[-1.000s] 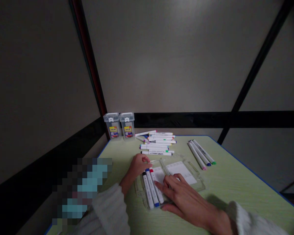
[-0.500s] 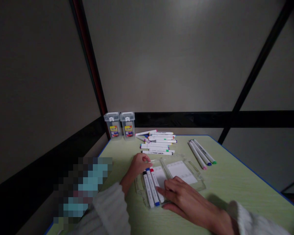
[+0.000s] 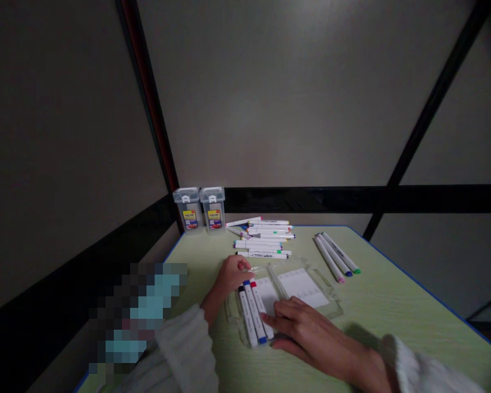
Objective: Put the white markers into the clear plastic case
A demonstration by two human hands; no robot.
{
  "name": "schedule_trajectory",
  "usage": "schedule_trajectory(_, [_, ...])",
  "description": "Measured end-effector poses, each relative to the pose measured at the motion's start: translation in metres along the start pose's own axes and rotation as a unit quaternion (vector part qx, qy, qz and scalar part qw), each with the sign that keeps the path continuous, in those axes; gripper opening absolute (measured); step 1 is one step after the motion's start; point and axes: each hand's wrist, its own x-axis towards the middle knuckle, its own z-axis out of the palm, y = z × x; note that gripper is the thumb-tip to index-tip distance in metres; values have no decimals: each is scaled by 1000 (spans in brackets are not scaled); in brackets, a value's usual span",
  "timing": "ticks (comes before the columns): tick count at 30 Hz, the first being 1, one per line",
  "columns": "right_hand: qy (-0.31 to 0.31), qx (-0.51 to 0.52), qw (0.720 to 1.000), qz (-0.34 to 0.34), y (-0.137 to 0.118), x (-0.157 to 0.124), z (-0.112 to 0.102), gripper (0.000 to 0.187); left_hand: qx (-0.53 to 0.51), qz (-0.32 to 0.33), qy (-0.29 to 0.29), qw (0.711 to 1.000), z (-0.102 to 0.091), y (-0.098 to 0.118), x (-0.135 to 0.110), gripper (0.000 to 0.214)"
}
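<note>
A clear plastic case lies opened flat on the table, with white paper inserts in both halves. In its left half rest a black-capped marker, a blue-capped marker and a red-capped marker, side by side. My left hand is at their capped far ends by the case's upper edge, its fingers curled; whatever they grip is hidden. From the right, my right hand reaches over the case. Its index finger touches the red-capped marker's near part, and the thumb is apart by the lower edge.
Behind the case lies a pile of white markers with various cap colours. Three more markers lie at the right. Two lidded clear boxes stand at the back left corner. A pixelated patch covers the left edge of the table.
</note>
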Motion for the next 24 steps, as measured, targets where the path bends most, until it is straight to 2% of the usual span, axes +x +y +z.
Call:
schedule_trajectory(8, [24, -44, 998, -38, 3, -2, 8, 26, 2, -4, -5, 1000, 0, -1, 0, 16])
schedule_trajectory(14, [44, -30, 997, -59, 2, -1, 9, 21, -6, -21, -10, 1000, -2, 4, -1, 16])
schedule_trajectory(19, [28, 11, 999, -35, 0, 1, 4, 18, -15, -28, -10, 999, -2, 6, -3, 16])
schedule_trajectory(24, [28, 15, 999, -34, -1, 0, 3, 24, -20, -22, -9, 1000, -2, 3, -1, 15])
